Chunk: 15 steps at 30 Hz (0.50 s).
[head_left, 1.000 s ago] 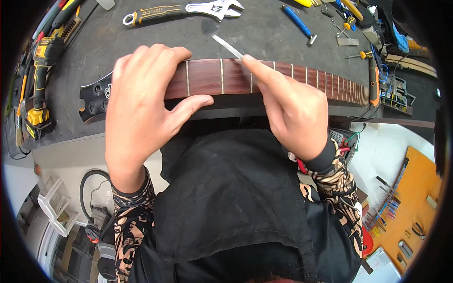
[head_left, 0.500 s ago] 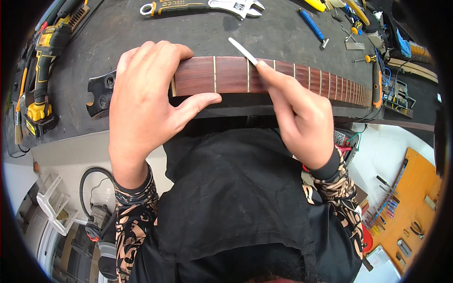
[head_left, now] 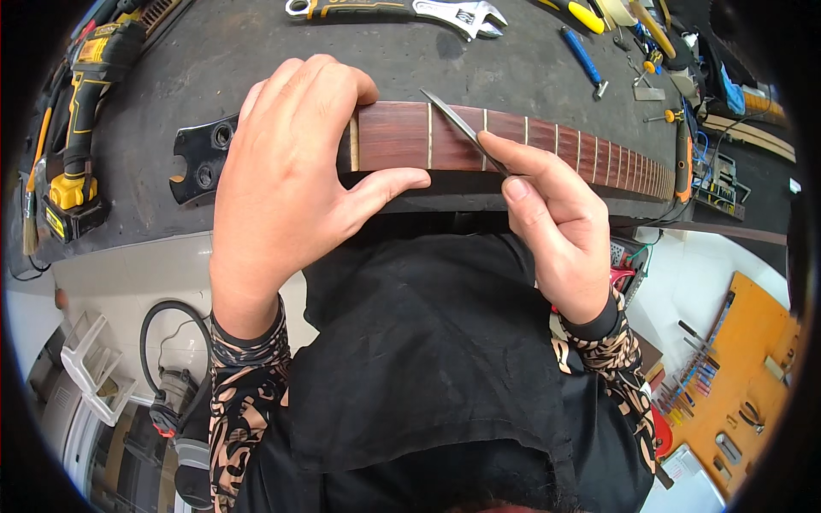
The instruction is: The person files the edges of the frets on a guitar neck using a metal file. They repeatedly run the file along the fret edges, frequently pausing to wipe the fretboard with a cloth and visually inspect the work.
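Observation:
A guitar neck [head_left: 393, 137] with a dark reddish fretboard and metal frets lies across the bench in front of me. Its black headstock [head_left: 201, 162] points left. My left hand [head_left: 286, 162] grips the neck near the nut, fingers over the far edge and thumb along the near edge. Between thumb and fingers of my right hand [head_left: 556, 218] is a slim grey metal file [head_left: 457, 124]. It slants across the fretboard near the second fret, its tip up and to the left; whether it touches the fret I cannot tell.
An adjustable wrench [head_left: 453, 13] lies beyond the neck. At the left stand a yellow-black cordless power tool [head_left: 85, 111] and a brush [head_left: 32, 205]. A blue-handled tool [head_left: 581, 58] and several small tools lie at the right. A shop vacuum [head_left: 175, 393] is on the floor.
My right hand has rolled so its thumb shows, and the file has tipped and come lower over the fretboard. The neck, left hand and bench things sit further right in view.

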{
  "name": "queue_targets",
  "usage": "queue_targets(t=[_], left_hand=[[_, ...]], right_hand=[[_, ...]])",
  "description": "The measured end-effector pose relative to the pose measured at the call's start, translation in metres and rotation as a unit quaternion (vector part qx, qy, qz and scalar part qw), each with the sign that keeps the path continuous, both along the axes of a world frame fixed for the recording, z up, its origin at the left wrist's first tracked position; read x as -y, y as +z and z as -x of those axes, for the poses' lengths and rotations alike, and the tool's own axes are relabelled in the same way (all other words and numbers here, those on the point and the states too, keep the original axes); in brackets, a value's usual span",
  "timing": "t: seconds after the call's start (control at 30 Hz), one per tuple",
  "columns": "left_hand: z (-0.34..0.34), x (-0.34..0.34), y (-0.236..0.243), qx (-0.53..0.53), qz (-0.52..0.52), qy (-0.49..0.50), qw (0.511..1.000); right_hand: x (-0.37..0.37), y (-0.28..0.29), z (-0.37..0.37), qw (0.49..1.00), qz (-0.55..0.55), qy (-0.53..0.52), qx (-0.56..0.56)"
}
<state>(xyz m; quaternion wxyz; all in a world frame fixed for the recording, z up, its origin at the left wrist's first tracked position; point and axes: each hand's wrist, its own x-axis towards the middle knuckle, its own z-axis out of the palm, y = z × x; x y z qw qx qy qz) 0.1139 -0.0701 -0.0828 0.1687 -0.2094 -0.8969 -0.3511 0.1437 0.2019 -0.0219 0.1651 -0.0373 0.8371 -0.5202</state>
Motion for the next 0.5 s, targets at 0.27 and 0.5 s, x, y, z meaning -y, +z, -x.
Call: queue_targets(t=[0.27,0.5], left_hand=[[0.002,0.001,-0.001,-0.007,-0.015,-0.006,1.0],[0.0,-0.001,0.004,0.025,-0.005,0.003,1.0]], right_hand=[[0.036,0.003,0.041,0.862,-0.333,0.195,-0.329],[-0.001,0.007,0.088,0.903,-0.277,0.146,-0.296]])
